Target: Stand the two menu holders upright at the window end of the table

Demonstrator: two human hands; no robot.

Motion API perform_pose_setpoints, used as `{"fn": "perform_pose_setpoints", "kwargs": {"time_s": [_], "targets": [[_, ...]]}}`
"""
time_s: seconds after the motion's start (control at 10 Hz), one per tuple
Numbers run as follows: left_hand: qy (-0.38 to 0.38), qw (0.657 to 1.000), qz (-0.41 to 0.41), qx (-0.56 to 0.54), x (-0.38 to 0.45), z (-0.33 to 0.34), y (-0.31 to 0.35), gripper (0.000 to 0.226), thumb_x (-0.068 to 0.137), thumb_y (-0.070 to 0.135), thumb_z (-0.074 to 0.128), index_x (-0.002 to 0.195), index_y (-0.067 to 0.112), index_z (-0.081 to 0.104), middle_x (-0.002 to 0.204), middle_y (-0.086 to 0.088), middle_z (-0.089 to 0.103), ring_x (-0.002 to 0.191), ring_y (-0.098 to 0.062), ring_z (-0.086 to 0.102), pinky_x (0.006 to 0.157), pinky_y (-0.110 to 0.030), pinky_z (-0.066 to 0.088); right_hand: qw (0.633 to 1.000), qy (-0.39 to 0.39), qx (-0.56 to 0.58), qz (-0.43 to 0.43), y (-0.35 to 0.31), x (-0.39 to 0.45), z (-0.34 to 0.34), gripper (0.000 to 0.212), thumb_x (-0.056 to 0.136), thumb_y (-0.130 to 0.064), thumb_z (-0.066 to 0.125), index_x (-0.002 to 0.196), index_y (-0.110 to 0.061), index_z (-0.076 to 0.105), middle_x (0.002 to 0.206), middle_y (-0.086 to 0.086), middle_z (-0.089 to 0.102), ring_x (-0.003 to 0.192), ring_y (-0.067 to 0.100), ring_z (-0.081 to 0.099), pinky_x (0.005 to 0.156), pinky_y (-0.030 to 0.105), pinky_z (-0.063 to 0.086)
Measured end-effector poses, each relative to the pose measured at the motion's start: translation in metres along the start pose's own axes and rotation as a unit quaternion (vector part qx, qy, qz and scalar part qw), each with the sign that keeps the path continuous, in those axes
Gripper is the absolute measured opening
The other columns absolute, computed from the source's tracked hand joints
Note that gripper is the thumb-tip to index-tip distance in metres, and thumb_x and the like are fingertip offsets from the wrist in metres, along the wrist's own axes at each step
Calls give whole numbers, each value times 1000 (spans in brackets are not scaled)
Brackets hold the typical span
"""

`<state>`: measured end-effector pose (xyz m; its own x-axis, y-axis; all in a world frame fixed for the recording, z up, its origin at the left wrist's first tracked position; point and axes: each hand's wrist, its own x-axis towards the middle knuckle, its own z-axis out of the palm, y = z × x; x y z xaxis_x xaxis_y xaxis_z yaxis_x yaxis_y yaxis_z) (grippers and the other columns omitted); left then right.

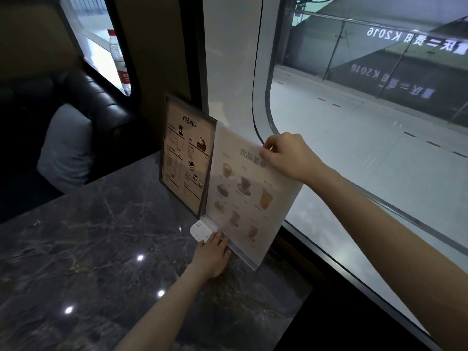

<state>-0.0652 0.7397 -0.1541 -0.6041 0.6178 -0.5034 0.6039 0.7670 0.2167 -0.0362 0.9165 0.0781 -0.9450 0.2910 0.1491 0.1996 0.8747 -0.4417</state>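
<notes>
Two menu holders stand upright side by side at the window end of the dark marble table (101,236). The left one, a brown menu holder (186,158) headed "MENU", stands free against the wall. The right one is a clear acrylic menu holder (250,198) with a white drinks sheet. My right hand (286,155) pinches its top edge. My left hand (211,254) lies flat on the table with its fingertips against the holder's clear base, beside a small white device (198,230).
A large curved window (354,122) runs along the table's right edge. A black padded bench (96,102) with a grey cushion (67,145) is beyond the table. A water bottle (120,62) stands on the far window ledge.
</notes>
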Motion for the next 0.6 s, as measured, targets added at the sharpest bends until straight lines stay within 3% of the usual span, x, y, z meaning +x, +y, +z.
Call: {"fn": "perform_pose_setpoints", "kwargs": {"time_s": [0.2,0.3,0.4,0.5,0.6], "targets": [[29,999,-1,-24,0,-3,-2,56,100,37,20,150,13,14,161,-7,5,148,-21,7,119,-40,12,1000,10,10,-11,-1,1,2,32,89,-20,48,117,-6,55,111,14,66,102,26,58,86,36,48],[123,991,-7,-60,-5,-13,-5,48,98,32,26,139,9,39,149,-12,38,136,-26,36,107,-37,33,997,53,-10,-48,-5,1,7,35,90,-19,48,122,-6,51,121,13,60,109,26,54,91,36,45],[202,970,-31,-130,-18,-32,-7,42,96,32,29,106,5,60,115,-15,63,108,-32,57,82,-37,45,989,115,-27,-87,-16,1,12,34,91,-19,47,123,-8,50,125,11,57,115,23,50,92,29,42],[241,952,-62,-177,-32,-54,-19,34,96,28,36,82,7,59,98,-18,68,94,-35,62,71,-37,45,975,179,13,-129,-34,1,16,29,92,-18,47,118,-8,54,117,9,60,107,17,53,86,20,38],[303,924,-84,-216,-52,-87,-36,33,94,26,42,68,11,52,81,-14,66,81,-32,61,62,-35,39,960,197,156,-124,-62,-1,11,22,93,-17,46,110,-9,58,97,0,61,85,6,55,73,11,43]]}}
